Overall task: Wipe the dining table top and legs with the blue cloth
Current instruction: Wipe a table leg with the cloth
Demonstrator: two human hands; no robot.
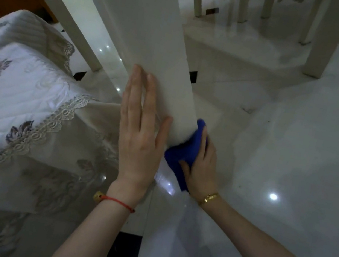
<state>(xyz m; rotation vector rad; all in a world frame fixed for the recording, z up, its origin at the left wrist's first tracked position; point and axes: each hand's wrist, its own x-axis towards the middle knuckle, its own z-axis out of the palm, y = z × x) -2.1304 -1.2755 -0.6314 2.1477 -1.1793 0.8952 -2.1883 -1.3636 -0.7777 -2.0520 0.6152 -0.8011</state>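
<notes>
A thick white table leg (147, 40) runs from the top of the head view down to the floor at the middle. The blue cloth (184, 153) is wrapped around the leg's lower end, close to the floor. My right hand (200, 167) grips the cloth and presses it against the leg's right side. My left hand (140, 132) lies flat against the leg's left face, fingers straight and together, thumb on the front. It holds nothing.
A chair with a lace-trimmed embroidered cover (20, 106) stands close at the left. A second slim white leg (56, 8) slants behind it. More chair legs (197, 2) and another table leg (322, 51) stand at the back. Glossy white floor tiles (296, 150) spread to the right.
</notes>
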